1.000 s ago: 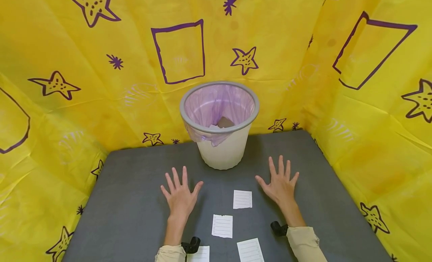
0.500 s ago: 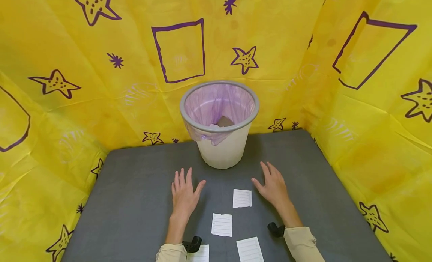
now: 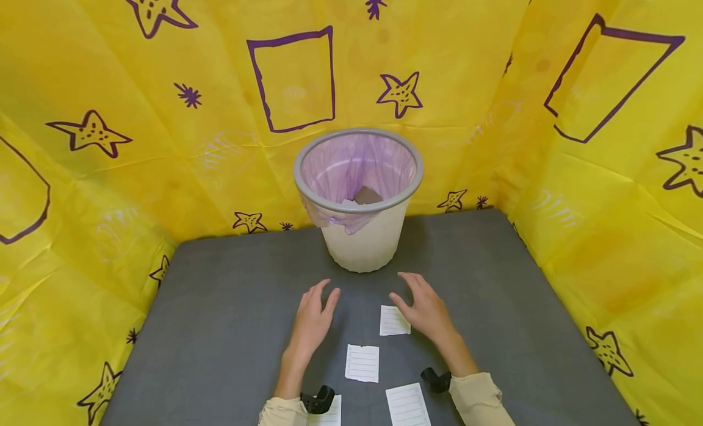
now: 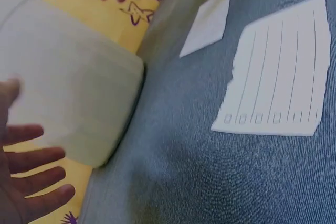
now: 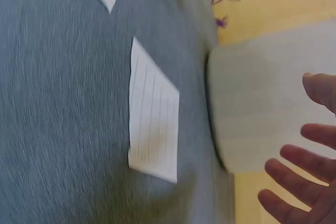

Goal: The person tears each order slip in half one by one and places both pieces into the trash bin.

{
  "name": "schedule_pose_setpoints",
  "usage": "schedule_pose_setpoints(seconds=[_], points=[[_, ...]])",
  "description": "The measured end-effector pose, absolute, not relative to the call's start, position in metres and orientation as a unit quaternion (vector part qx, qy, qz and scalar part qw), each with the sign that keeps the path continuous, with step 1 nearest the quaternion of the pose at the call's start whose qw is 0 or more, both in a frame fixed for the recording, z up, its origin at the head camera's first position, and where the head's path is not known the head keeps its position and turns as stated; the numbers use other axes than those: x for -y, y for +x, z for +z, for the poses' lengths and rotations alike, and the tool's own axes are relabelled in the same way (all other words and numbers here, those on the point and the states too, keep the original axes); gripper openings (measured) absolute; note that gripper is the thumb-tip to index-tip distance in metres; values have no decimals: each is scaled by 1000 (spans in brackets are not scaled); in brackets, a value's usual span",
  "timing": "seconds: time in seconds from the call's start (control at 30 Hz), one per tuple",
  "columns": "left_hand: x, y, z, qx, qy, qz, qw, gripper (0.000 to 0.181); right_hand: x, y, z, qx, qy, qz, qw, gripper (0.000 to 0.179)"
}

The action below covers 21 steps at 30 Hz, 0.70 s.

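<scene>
Closer together than before, the left hand and right hand hang before the bin, fingers relaxed and released. Yellow cloth walls the back and sides; the grey tabletop runs well past either hand to its side edges. Near its back edge stands the bin, apart from both hands. Four lined papers lie nearer the viewer, the farthest partly covered by the right hand, another by the left wrist camera.

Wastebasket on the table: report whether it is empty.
The wastebasket is not empty: a grayish-brown piece and something white show inside its purple liner. How full, I cannot tell.
</scene>
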<state>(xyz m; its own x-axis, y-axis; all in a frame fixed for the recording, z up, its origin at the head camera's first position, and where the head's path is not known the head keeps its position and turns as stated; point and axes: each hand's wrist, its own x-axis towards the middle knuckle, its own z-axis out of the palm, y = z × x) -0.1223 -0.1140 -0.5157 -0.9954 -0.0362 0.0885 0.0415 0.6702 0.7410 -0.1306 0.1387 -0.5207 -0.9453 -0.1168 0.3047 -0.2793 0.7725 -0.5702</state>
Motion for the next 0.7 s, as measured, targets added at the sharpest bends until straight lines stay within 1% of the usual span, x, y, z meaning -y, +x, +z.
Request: schedule_pose_setpoints(seconds=[0.13,0.33,0.47,0.7], points=[[110,-120,-513,913,-32,-404,53,48,-130,-127,-521,923,123,345,117,47],[107,-119,-511,912,-44,-404,53,45,-122,-124,-520,925,125,343,109,45],[106,-115,-512,923,-61,-376,56,41,-116,-119,-522,924,132,340,110,43],[104,-104,-517,942,-104,-319,26,33,-102,-102,-536,930,181,311,77,41]])
